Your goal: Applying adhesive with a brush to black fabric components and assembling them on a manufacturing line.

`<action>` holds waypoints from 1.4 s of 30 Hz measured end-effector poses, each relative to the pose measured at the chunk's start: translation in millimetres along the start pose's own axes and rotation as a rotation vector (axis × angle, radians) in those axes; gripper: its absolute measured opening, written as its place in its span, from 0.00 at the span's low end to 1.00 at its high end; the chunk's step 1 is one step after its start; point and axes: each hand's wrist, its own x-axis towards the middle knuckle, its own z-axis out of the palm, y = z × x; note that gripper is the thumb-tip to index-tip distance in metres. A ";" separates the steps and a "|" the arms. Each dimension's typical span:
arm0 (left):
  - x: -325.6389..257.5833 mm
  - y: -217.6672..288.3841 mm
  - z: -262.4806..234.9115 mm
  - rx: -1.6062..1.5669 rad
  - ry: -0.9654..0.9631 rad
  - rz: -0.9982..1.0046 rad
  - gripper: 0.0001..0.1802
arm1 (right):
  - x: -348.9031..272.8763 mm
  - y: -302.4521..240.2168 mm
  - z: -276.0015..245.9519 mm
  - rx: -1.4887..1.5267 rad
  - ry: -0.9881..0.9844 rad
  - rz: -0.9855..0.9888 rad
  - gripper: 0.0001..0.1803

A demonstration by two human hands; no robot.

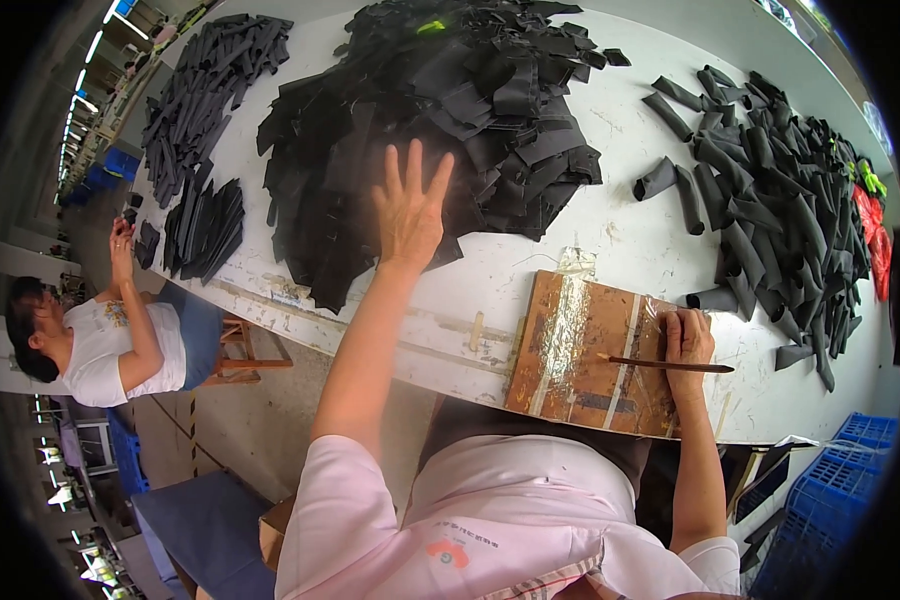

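Observation:
My left hand (410,208) reaches out with fingers spread and rests on a big heap of flat black fabric pieces (440,110) in the middle of the white table (610,230). My right hand (688,340) grips a thin brown stick (660,364) that lies across a worn wooden board (580,352) at the table's near edge. The board has strips of clear tape over it.
A pile of rolled black fabric tubes (780,200) spreads along the right side. More stacks of black strips (205,90) lie at the far left. A seated person in a white shirt (100,345) is at the left. Blue crates (830,490) stand at the lower right.

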 end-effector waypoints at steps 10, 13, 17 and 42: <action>-1.9 -15.3 -2.9 0.007 0.058 -0.057 0.32 | -0.9 4.2 0.3 0.013 0.019 -0.027 0.09; 1.8 32.2 -23.6 -0.005 0.141 -0.180 0.26 | -2.7 2.2 -1.4 0.003 -0.001 0.024 0.09; 22.0 78.4 -22.9 -0.455 0.296 0.052 0.24 | 2.2 -2.3 -0.6 0.034 -0.005 0.007 0.08; 108.1 99.9 13.7 -0.365 -0.067 -0.006 0.04 | 3.4 -4.1 -4.4 0.048 0.032 0.036 0.07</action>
